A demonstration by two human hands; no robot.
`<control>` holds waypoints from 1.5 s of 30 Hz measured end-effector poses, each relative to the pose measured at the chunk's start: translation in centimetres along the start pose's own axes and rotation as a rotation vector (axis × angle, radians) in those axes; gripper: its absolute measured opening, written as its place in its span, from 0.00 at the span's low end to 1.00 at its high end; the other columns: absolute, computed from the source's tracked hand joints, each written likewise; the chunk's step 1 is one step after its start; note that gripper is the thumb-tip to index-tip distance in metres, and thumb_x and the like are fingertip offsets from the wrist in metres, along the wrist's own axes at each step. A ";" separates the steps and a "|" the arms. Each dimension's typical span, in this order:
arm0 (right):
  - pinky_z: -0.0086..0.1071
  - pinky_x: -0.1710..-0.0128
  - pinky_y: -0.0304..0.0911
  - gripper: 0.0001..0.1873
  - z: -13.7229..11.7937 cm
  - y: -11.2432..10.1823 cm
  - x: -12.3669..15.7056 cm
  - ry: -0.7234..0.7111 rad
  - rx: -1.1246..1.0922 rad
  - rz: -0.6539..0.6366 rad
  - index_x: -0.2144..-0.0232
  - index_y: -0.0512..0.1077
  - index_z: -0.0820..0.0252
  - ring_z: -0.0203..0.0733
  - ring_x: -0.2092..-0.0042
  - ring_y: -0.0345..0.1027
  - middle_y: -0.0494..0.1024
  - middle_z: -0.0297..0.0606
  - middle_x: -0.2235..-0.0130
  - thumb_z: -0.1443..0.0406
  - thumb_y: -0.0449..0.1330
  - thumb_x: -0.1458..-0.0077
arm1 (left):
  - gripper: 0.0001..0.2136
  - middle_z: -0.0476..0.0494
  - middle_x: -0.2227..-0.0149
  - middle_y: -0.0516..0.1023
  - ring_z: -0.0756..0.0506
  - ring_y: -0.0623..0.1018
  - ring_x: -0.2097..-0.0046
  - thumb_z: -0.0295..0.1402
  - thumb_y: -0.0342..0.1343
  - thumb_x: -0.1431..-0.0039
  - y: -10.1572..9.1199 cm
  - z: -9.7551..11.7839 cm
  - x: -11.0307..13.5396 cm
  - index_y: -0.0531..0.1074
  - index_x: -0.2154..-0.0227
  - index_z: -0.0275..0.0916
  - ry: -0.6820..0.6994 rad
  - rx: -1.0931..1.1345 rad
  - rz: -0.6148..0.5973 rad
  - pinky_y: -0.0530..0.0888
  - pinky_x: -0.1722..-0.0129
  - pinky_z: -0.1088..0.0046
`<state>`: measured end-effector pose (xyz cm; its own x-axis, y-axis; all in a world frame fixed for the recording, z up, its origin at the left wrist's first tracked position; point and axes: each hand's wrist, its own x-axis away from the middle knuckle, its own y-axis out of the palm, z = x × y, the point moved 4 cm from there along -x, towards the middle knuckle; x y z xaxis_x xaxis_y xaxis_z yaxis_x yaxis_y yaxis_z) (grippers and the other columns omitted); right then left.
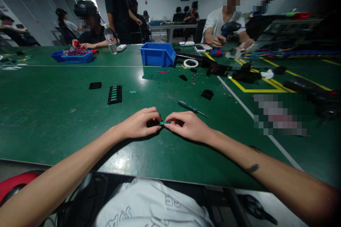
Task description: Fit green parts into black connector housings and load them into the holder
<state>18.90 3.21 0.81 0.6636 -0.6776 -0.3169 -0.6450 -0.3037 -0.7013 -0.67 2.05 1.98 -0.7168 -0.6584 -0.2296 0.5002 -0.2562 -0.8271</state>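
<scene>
My left hand (140, 123) rests on the green table (53, 113), fingers closed on a small black part (152, 123). My right hand (186, 125) meets it fingertip to fingertip and pinches a small green circuit board (164, 122) at the black part's end. Both hands sit near the table's front edge. A green-handled screwdriver (190, 108) lies just beyond my right hand. Further left lies a black tray with green boards (115, 94) and a small black piece (95, 85).
A blue bin (157, 54) stands mid-table with a tape roll (191, 63) and small black parts (207, 94) to its right. A person across the table holds a power drill (229, 28). Another sits at far left by a blue tray (73, 56) and a water bottle (110, 40).
</scene>
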 end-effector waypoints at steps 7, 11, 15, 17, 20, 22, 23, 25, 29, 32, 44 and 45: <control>0.28 0.69 0.60 0.09 -0.1 -0.1 -0.1 0.000 -0.002 -0.009 0.60 0.78 0.61 0.34 0.72 0.68 0.77 0.33 0.72 0.61 0.63 0.37 | 0.09 0.45 0.62 0.71 0.46 0.72 0.60 0.37 0.57 0.34 0.0 -0.2 0.1 0.74 0.59 0.37 0.009 -0.002 0.008 0.69 0.58 0.71; 0.28 0.68 0.60 0.10 -0.1 -0.1 -0.1 -0.011 0.018 -0.013 0.59 0.79 0.61 0.34 0.71 0.69 0.77 0.33 0.71 0.61 0.63 0.37 | 0.08 0.45 0.62 0.71 0.47 0.72 0.60 0.37 0.57 0.34 0.1 -0.2 0.0 0.74 0.59 0.37 0.016 0.003 0.004 0.69 0.58 0.71; 0.28 0.68 0.60 0.09 -0.2 -0.1 0.0 -0.017 0.029 -0.018 0.58 0.78 0.61 0.34 0.71 0.69 0.77 0.34 0.71 0.61 0.63 0.37 | 0.08 0.45 0.62 0.70 0.47 0.72 0.60 0.37 0.57 0.34 0.1 -0.2 0.1 0.74 0.59 0.37 0.012 0.004 0.004 0.69 0.58 0.72; 0.28 0.68 0.60 0.09 -0.3 -0.2 -0.1 -0.024 0.036 -0.020 0.58 0.78 0.61 0.34 0.71 0.69 0.77 0.34 0.71 0.62 0.63 0.37 | 0.08 0.45 0.62 0.70 0.47 0.72 0.60 0.36 0.57 0.34 0.0 -0.2 0.1 0.74 0.59 0.37 0.006 0.004 0.004 0.69 0.59 0.72; 0.28 0.68 0.60 0.09 -0.4 -0.2 -0.1 -0.023 0.048 -0.025 0.58 0.78 0.61 0.35 0.71 0.70 0.77 0.34 0.71 0.62 0.63 0.37 | 0.09 0.45 0.62 0.70 0.47 0.72 0.60 0.37 0.56 0.33 0.0 -0.2 0.1 0.74 0.60 0.37 0.003 0.006 0.003 0.69 0.59 0.72; 0.28 0.68 0.60 0.10 -0.5 -0.2 -0.1 -0.018 0.054 -0.030 0.57 0.78 0.62 0.35 0.71 0.70 0.77 0.34 0.71 0.62 0.63 0.37 | 0.09 0.45 0.62 0.70 0.47 0.72 0.60 0.37 0.56 0.33 0.0 -0.2 0.1 0.74 0.59 0.37 0.005 0.007 0.003 0.69 0.59 0.71; 0.28 0.68 0.60 0.10 -0.6 -0.2 -0.1 -0.016 0.055 -0.033 0.57 0.78 0.62 0.35 0.71 0.70 0.77 0.34 0.71 0.62 0.63 0.37 | 0.09 0.45 0.62 0.70 0.47 0.72 0.60 0.37 0.56 0.33 0.0 -0.2 0.1 0.74 0.59 0.37 0.006 0.006 0.002 0.69 0.59 0.71; 0.28 0.68 0.60 0.10 -0.6 -0.2 -0.1 -0.012 0.055 -0.042 0.57 0.79 0.62 0.35 0.71 0.70 0.77 0.34 0.71 0.62 0.63 0.37 | 0.09 0.45 0.62 0.71 0.47 0.72 0.60 0.37 0.56 0.33 0.0 -0.2 0.1 0.74 0.59 0.37 0.006 0.005 0.003 0.69 0.58 0.71; 0.28 0.69 0.60 0.11 -0.5 -0.2 -0.1 -0.013 0.055 -0.053 0.56 0.78 0.62 0.35 0.71 0.70 0.77 0.34 0.71 0.62 0.63 0.37 | 0.10 0.45 0.62 0.71 0.47 0.72 0.61 0.38 0.57 0.34 -0.1 -0.1 0.1 0.74 0.58 0.37 0.000 0.015 0.000 0.69 0.59 0.71; 0.28 0.69 0.59 0.13 -0.3 -0.4 0.1 -0.029 0.058 -0.044 0.52 0.76 0.61 0.35 0.72 0.69 0.76 0.33 0.72 0.60 0.62 0.36 | 0.09 0.44 0.62 0.72 0.47 0.72 0.61 0.38 0.57 0.35 -0.5 0.0 0.2 0.74 0.57 0.37 0.001 0.019 0.014 0.70 0.59 0.71; 0.29 0.71 0.59 0.11 -0.5 -0.7 0.8 -0.100 0.037 -0.022 0.53 0.74 0.57 0.33 0.75 0.65 0.75 0.31 0.73 0.60 0.60 0.35 | 0.09 0.43 0.61 0.73 0.46 0.75 0.59 0.27 0.50 0.39 -1.5 0.9 0.6 0.75 0.61 0.37 0.053 0.052 0.063 0.72 0.56 0.69; 0.29 0.71 0.59 0.11 -0.5 -0.7 0.8 -0.098 0.034 -0.019 0.53 0.74 0.57 0.33 0.75 0.65 0.76 0.31 0.73 0.60 0.60 0.35 | 0.10 0.43 0.61 0.73 0.46 0.75 0.59 0.27 0.50 0.39 -1.5 0.8 0.6 0.76 0.60 0.37 0.055 0.056 0.064 0.72 0.56 0.69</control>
<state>19.67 2.58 1.39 0.7107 -0.6027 -0.3628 -0.6196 -0.2919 -0.7286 -1.39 1.45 3.49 -0.7072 -0.6352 -0.3104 0.5712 -0.2547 -0.7803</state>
